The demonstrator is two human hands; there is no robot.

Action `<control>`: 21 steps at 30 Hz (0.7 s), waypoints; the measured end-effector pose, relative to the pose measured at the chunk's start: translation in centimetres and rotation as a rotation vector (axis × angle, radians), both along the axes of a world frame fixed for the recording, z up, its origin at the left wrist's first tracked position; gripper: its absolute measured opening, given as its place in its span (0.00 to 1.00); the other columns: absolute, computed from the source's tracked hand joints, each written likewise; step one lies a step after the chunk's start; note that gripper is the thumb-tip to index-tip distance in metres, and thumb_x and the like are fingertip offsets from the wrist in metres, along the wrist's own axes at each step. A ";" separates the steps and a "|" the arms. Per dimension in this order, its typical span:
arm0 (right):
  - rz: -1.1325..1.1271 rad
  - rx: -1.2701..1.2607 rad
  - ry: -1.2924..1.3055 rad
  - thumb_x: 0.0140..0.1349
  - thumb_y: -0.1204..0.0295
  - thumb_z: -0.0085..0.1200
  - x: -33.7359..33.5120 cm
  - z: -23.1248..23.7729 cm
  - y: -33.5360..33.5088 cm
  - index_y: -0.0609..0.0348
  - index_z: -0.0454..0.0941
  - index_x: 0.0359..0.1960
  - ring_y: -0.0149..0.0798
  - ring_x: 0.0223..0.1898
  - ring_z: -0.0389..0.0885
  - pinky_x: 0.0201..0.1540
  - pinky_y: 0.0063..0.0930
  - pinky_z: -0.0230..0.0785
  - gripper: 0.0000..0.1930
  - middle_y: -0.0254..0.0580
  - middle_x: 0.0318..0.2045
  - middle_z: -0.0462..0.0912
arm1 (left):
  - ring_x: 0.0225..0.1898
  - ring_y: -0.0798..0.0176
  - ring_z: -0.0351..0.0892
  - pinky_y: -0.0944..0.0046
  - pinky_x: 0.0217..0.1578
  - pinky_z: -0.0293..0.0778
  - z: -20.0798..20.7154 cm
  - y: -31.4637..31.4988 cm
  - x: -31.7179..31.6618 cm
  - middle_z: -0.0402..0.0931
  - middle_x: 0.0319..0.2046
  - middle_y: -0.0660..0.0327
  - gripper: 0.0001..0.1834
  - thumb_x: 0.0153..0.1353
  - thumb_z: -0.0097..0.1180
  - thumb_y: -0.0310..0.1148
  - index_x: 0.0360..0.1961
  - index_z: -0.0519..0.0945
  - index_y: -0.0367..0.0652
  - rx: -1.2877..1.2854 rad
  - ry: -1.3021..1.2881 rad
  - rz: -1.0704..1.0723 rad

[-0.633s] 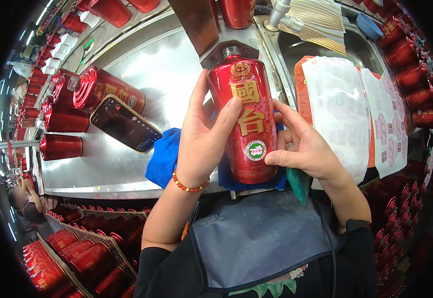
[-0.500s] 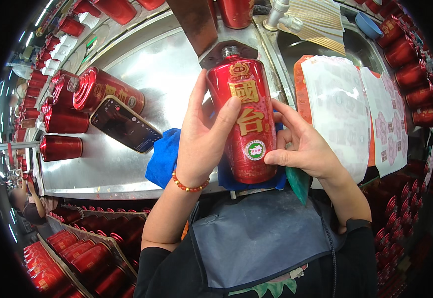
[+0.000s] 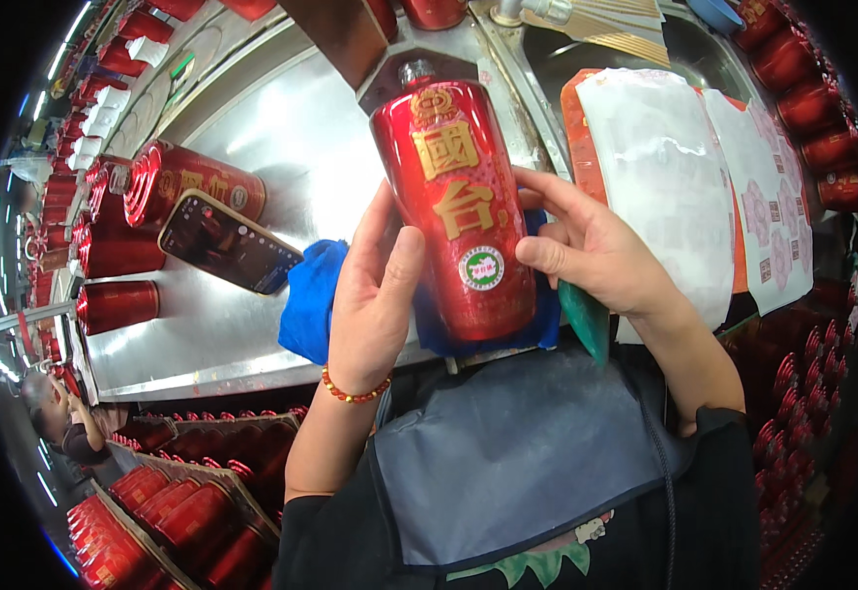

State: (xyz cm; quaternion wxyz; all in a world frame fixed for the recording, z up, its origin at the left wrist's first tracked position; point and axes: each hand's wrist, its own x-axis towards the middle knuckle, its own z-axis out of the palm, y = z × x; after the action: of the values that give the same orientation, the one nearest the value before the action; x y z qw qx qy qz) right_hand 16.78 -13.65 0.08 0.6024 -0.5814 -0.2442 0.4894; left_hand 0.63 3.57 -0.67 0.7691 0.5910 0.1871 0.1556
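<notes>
A red bottle (image 3: 458, 285) with raised gold characters and a round green-and-white sticker lies face up, its glass neck away from me. My left hand (image 3: 370, 305) cradles its lower left side, fingers partly hidden beneath and thumb off the front. At the lower right side, my right hand (image 3: 586, 251) holds it with the thumb by the sticker. Below the right palm sticks out a pointed green piece (image 3: 586, 320); how it is held is hidden. A blue cloth (image 3: 313, 305) lies under the bottle and past my left hand.
On the metal counter (image 3: 252, 108), a phone (image 3: 227, 241) leans by several red bottles (image 3: 119, 307). Sticker sheets (image 3: 655, 187) lie at right, before a sink (image 3: 601, 59) and tap (image 3: 537, 10). Crates of red bottles (image 3: 178, 506) stand lower left; another person (image 3: 80, 433) is behind.
My left hand has slid down the bottle's side, and its thumb has come off the front. The right hand stays at the lower right side. The whole view has shifted slightly.
</notes>
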 end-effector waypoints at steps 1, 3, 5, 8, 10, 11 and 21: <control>-0.009 0.011 0.005 0.68 0.63 0.64 -0.1 -0.2 0.0 0.64 0.58 0.76 0.20 0.34 0.74 0.35 0.15 0.70 0.40 0.43 0.62 0.72 | 0.73 0.60 0.62 0.59 0.71 0.60 -0.2 -0.4 -0.4 0.61 0.73 0.52 0.31 0.80 0.44 0.38 0.77 0.55 0.34 -0.017 0.001 0.037; -0.030 0.035 0.013 0.68 0.63 0.64 -0.2 -0.5 -0.2 0.65 0.58 0.76 0.19 0.34 0.74 0.35 0.15 0.70 0.40 0.43 0.61 0.73 | 0.73 0.59 0.62 0.58 0.72 0.59 -1.1 -1.0 -1.0 0.61 0.73 0.52 0.31 0.81 0.40 0.41 0.77 0.55 0.32 -0.023 -0.008 0.083; -0.032 0.046 0.046 0.70 0.63 0.62 0.0 -0.8 -0.5 0.64 0.60 0.74 0.19 0.32 0.74 0.34 0.14 0.70 0.37 0.40 0.57 0.76 | 0.74 0.59 0.62 0.58 0.73 0.58 -2.1 -1.2 -1.6 0.60 0.74 0.52 0.31 0.82 0.37 0.42 0.76 0.55 0.31 0.003 -0.026 0.103; -0.031 0.024 0.189 0.71 0.63 0.62 0.4 -0.2 -1.0 0.62 0.66 0.72 0.18 0.30 0.73 0.32 0.13 0.67 0.32 0.32 0.47 0.83 | 0.73 0.60 0.62 0.58 0.73 0.57 -2.9 -1.6 -2.5 0.61 0.73 0.53 0.31 0.82 0.36 0.42 0.77 0.55 0.32 -0.036 0.000 0.105; -0.043 0.016 0.162 0.70 0.64 0.62 0.2 -0.3 -1.1 0.62 0.67 0.72 0.18 0.29 0.73 0.31 0.13 0.67 0.32 0.33 0.48 0.83 | 0.73 0.61 0.62 0.58 0.73 0.57 -3.3 -1.9 -2.9 0.62 0.73 0.54 0.30 0.82 0.35 0.40 0.77 0.55 0.33 -0.069 0.005 0.115; -0.050 0.012 0.148 0.70 0.64 0.63 0.2 -0.5 -1.3 0.62 0.67 0.71 0.18 0.29 0.73 0.31 0.14 0.67 0.32 0.33 0.49 0.83 | 0.72 0.62 0.63 0.59 0.72 0.58 -3.9 -1.9 -3.2 0.63 0.73 0.55 0.29 0.82 0.35 0.40 0.77 0.56 0.34 -0.060 -0.001 0.117; -0.092 0.081 0.110 0.74 0.63 0.58 -0.4 -0.5 -1.3 0.64 0.73 0.67 0.20 0.41 0.79 0.45 0.15 0.72 0.25 0.38 0.53 0.84 | 0.72 0.63 0.63 0.60 0.71 0.61 -3.1 -2.2 -2.8 0.63 0.72 0.56 0.29 0.83 0.36 0.39 0.77 0.55 0.35 0.013 0.035 0.120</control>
State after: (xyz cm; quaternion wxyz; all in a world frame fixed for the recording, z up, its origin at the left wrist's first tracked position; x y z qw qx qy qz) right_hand 16.41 -14.90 -0.42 0.6597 -0.5395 -0.2034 0.4821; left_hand -2.14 1.37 -3.75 0.7509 0.5865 0.2347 0.1926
